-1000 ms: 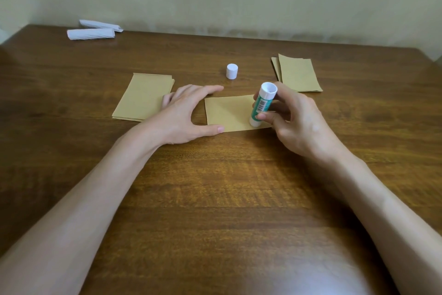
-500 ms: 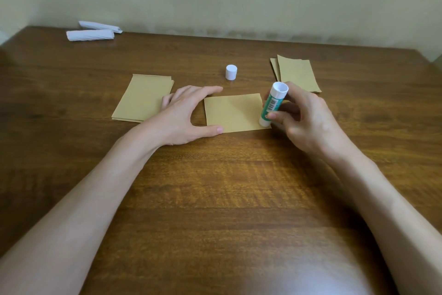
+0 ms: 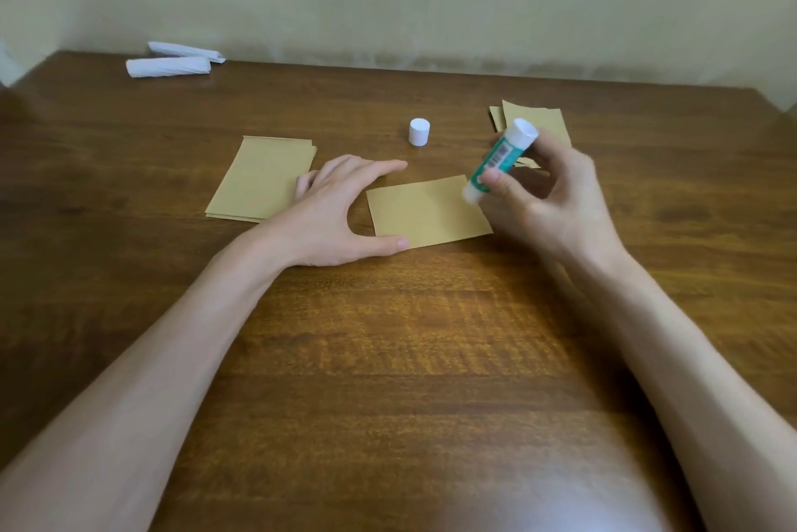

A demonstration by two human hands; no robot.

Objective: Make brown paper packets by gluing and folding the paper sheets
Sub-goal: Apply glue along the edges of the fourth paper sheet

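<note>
Presses the left hand (image 3: pixel 340 212) flat on the desk (image 3: pixel 388 359), with the fingers straight and spread wide. Touches the near left corner of one brown paper sheet (image 3: pixel 427 212) with the thumb tip. Points the first finger along the desk, just past the far left corner of that sheet. Holds nothing in this hand.

Grips a glue stick (image 3: pixel 500 160) in the right hand (image 3: pixel 547 195), with the thumb and curled fingers pinched round its green middle. Tilts the stick, flat white end up and to the right, other white end down by the far right corner of the sheet. Cannot tell if that end touches the paper.

Has the sheet lying flat in the middle of the desk, between the two hands.

Shows a pile of brown sheets (image 3: pixel 263 182) right beside the left hand, on its left. Shows more brown paper pieces (image 3: pixel 543 121) behind the right hand, partly hidden by it. Shows a small white cap (image 3: pixel 419 132) standing alone, a little past the sheet. Shows two white paper rolls (image 3: pixel 168 66) far off in the back left corner, near the wall.
</note>
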